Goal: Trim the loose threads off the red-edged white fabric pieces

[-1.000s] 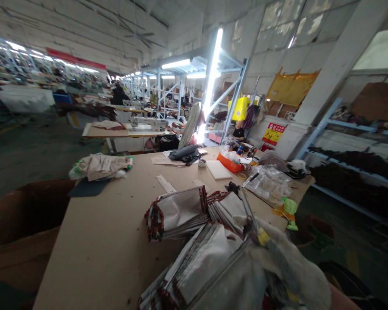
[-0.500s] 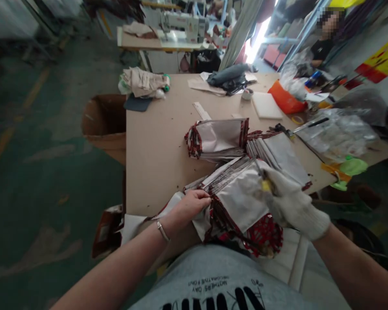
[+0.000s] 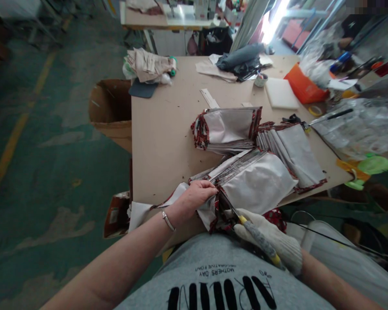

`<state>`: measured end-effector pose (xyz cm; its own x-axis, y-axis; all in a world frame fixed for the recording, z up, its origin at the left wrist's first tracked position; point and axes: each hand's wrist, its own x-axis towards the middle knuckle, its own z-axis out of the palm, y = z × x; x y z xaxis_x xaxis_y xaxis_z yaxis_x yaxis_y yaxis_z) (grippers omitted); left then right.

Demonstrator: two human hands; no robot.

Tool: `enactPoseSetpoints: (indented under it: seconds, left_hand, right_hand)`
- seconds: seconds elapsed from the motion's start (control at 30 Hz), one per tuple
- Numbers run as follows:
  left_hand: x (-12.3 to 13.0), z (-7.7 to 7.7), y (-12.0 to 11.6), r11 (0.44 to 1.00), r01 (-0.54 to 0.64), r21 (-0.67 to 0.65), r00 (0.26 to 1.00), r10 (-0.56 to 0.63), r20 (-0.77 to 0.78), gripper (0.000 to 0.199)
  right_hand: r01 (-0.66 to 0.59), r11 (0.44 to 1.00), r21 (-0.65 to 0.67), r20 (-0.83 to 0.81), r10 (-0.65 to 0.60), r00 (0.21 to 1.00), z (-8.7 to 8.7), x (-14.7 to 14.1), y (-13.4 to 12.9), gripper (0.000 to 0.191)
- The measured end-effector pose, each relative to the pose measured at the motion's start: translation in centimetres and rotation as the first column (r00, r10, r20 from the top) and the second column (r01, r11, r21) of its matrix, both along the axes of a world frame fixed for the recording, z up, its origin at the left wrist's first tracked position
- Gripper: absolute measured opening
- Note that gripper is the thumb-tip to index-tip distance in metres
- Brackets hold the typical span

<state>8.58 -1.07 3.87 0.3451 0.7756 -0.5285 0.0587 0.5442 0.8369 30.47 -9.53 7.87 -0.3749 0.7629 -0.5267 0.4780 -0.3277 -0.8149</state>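
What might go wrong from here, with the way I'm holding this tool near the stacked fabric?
The tool in your gloved right hand points toward your bare left hand, so a slip might jab it. The pale, red-trimmed stack seems to reach past the near edge of the table, so a tug could drag pieces off.
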Motion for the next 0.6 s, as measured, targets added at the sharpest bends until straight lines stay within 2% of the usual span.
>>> enactPoseSetpoints:
  seconds: [0.2,0.47,0.6]
  left_hand:
    - [0.1,-0.2,-0.2,0.999,-0.023,-0.046,1.000,0.024,0.013,0.014]
    - [0.0,-0.3,-0.4,0.994,-0.057,-0.098,0.996,0.063,0.057,0.012]
    - [-0.1,-0.5,-0.5,0.997,-0.044,-0.071,0.997,0.049,0.064,0.012]
  right_hand:
    - [-0.086,0.996,0.007,0.076,0.086,0.993,-0.4,-1.0,1.5,0.045]
    - [-0.006,1.000,0.004,-0.011,0.006,1.000,-1.3,-2.4,1.6,0.049]
    - [0.071,0.997,-0.019,-0.047,-0.072,0.996,-1.5,-2.6,1.3,0.041]
